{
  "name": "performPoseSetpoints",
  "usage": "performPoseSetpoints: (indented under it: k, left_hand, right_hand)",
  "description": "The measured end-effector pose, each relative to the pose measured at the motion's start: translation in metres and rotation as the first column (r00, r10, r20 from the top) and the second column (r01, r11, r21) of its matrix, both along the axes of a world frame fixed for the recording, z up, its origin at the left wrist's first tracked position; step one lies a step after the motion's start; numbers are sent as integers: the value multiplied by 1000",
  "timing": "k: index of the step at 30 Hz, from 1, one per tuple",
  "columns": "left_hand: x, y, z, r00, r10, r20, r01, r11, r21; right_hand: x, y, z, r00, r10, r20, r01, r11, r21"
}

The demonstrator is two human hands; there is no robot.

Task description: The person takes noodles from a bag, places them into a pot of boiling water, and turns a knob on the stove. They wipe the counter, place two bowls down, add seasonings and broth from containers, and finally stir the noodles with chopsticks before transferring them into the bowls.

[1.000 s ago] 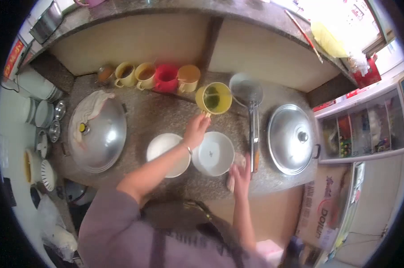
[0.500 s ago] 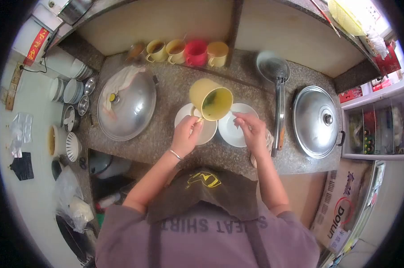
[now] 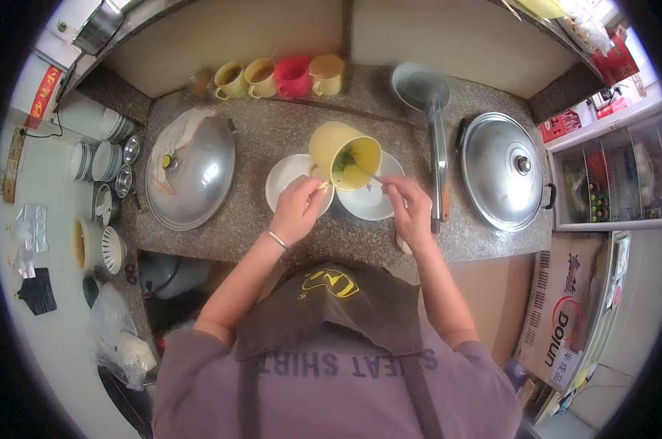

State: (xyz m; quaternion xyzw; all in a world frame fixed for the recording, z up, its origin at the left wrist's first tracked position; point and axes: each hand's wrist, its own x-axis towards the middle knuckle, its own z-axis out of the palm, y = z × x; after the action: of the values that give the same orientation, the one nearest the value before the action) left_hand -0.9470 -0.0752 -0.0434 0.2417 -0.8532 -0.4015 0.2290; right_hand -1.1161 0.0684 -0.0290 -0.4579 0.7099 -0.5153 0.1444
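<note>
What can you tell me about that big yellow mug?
The pale yellow mug, perhaps plastic, has a round mouth and a side handle pinched in the left hand. It hangs tilted above two white bowls, its mouth towards the person. Green bits lie inside, and a utensil held in the right hand reaches in.

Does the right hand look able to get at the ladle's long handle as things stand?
Probably, but not freely: the right hand is close to the long handle with nothing visible between, yet its grip is on a thin utensil reaching into the tilted cup.
</note>
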Motion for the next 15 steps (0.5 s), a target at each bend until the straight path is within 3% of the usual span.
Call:
performPoseSetpoints:
  k: [1,2,3,4,6,10,13,15]
  left_hand:
    - [-2,2,1,1000,-6,0,6,1000,-1]
    - [-4,5,1,1000,-19,11,19,1000,5]
    - [-6,8,2,999,-31,21,30,999,13]
    - [-8,10,1,999,-36,21,36,999,14]
    - [-10,15,-3,999,-45,-14,46,995,92]
    - [-12,21,-18,999,-6,-44,16,974,226]
    - [-13,19,-36,999,25,-28,-16,959,281]
    - [-12,15,-54,990,136,25,-129,841,526]
  right_hand:
    - [2,3,-7,1000,-6,0,6,1000,-1]
    - [4,7,-18,960,-39,276,58,996,-60]
    - [7,10,-27,846,-50,531,123,987,-103]
    - [8,12,-34,846,-55,531,129,986,-102]
    - [13,16,-44,482,-38,876,320,937,-136]
    - [9,27,-48,406,27,914,290,944,-157]
    - [7,31,-43,387,11,922,363,917,-164]
    - [3,38,-42,453,-3,892,389,901,-195]
